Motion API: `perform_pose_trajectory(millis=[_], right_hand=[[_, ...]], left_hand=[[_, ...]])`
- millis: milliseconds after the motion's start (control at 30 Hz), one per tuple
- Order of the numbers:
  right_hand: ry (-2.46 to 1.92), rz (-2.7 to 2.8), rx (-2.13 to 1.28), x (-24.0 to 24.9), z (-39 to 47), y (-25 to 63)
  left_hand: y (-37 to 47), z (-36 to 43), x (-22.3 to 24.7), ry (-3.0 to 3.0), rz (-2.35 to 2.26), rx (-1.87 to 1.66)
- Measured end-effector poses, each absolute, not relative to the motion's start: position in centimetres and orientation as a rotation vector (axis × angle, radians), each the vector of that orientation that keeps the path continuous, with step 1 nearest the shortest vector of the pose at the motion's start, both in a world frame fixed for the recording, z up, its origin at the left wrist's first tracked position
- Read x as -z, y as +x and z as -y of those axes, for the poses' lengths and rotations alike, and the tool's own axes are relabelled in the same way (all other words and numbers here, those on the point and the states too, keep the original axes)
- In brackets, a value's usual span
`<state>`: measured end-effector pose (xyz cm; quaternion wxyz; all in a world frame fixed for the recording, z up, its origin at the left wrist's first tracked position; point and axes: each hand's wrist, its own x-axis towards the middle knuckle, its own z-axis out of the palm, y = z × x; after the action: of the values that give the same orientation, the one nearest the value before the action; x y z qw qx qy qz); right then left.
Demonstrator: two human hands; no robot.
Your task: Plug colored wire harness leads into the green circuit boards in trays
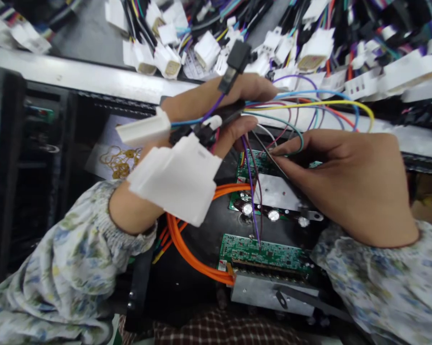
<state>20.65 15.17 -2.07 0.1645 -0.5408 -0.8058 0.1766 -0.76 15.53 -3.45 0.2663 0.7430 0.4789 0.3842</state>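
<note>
- left hand [201, 115] is gripping the wire bundle [216, 125] with white connectors [176, 179], lifting them clear of the green circuit board [264, 251] near centre.
- right hand [348, 184] is pinching thin wires [273, 155] just above that board, apparently seating them.

White connectors [167, 61] heap on the bench [75, 74]; rubber bands [120, 160] below.

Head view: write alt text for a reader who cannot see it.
The left hand grips a bundle of coloured wires with white connectors, while the right hand pinches thin wires over a green circuit board. Orange cables loop beneath.
</note>
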Motion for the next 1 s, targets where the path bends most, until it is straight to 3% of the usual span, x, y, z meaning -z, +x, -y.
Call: perform_pose_trajectory(millis=[400, 733, 1000], right_hand=[[-1.531, 2.344, -0.472, 1.9, -14.9, 20.2], [-1.413, 2.435, -0.514, 1.7, -15.0, 20.5], [-1.473, 2.463, -0.439, 1.5, -15.1, 21.2]], left_hand=[[-0.5, -15.5, 3.2, 1.940, -1.296, -1.048], [-0.4, -14.8, 1.7, 2.067, -1.460, -0.856], [-0.7, -15.2, 2.9, 2.018, -1.333, -0.979]])
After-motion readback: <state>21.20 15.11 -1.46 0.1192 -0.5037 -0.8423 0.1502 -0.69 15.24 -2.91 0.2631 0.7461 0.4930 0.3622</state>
